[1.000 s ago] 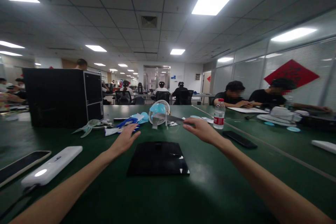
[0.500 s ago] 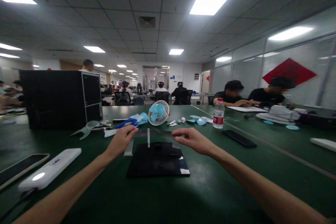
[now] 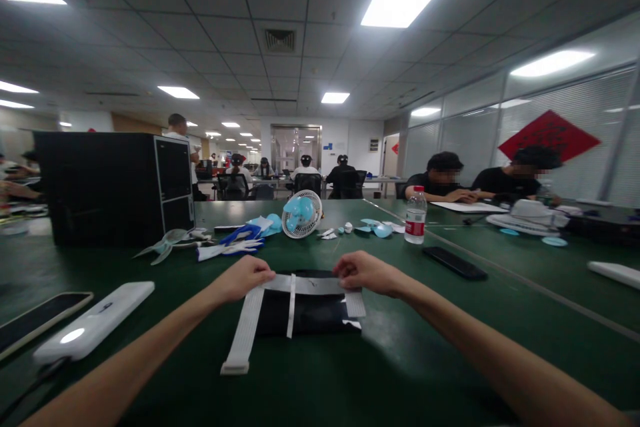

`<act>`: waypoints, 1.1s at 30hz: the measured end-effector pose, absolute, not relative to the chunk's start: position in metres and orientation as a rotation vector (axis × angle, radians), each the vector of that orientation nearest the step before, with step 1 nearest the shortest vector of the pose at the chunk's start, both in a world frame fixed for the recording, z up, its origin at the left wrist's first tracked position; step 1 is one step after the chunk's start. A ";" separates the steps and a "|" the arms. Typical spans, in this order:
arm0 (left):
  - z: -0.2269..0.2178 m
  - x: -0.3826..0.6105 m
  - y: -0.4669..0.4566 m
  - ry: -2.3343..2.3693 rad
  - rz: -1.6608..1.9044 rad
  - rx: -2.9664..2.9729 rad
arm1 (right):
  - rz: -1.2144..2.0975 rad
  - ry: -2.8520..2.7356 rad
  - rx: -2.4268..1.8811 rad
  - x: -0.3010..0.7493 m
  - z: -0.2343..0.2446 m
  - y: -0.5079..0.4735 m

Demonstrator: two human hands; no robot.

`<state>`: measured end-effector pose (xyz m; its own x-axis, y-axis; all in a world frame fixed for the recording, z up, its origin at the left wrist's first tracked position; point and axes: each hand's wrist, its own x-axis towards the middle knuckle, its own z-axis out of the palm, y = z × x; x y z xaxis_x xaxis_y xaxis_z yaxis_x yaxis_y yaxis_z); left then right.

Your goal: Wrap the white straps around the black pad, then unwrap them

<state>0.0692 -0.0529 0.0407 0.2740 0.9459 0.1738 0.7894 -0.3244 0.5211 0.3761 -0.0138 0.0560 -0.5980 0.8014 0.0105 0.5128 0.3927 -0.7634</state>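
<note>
My left hand (image 3: 247, 276) is closed in a pinch on the left end of a grey strip with white straps (image 3: 317, 285). The other end is gripped by the bent fingers of my right hand (image 3: 367, 273). From the left end hangs a long white woven strap (image 3: 243, 333) with a buckle-like end piece. A thin white strap drops from the middle, and a short wide one from the right end. Behind and below the strip lies a dark flat panel (image 3: 320, 319) with white patches at its right side, partly covered by the straps.
Beyond the hands lie blue-and-white gloves (image 3: 235, 241), a small fan (image 3: 302, 215), blue fan blades (image 3: 375, 229) and a water bottle (image 3: 415, 217). A black case (image 3: 110, 190) stands at left. Phones and a white power bank (image 3: 97, 323) flank me. Several people sit farther off.
Both hands have come down and nearer with the strip. Its grey face now shows, and the straps hang over the dark panel. A standing person behind the case has shifted right.
</note>
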 end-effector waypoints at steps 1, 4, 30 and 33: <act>0.036 0.070 -0.052 1.558 0.591 2.204 | 1.076 -2.341 -1.172 0.377 0.054 -0.013; 0.022 0.071 -0.051 1.492 0.426 2.102 | 1.076 -2.494 -1.274 0.378 0.046 -0.011; 0.016 0.081 -0.062 1.702 0.327 2.170 | 0.678 -2.603 -1.482 0.368 0.045 -0.028; 0.021 0.085 -0.066 1.750 0.301 2.201 | 0.600 -2.646 -1.499 0.366 0.049 -0.035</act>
<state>0.0851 -0.0663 0.0213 0.2306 0.9726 -0.0296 0.9069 -0.2038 0.3689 0.3656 -0.0352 0.0492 -0.5313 0.8335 -0.1515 0.8173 0.4572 -0.3508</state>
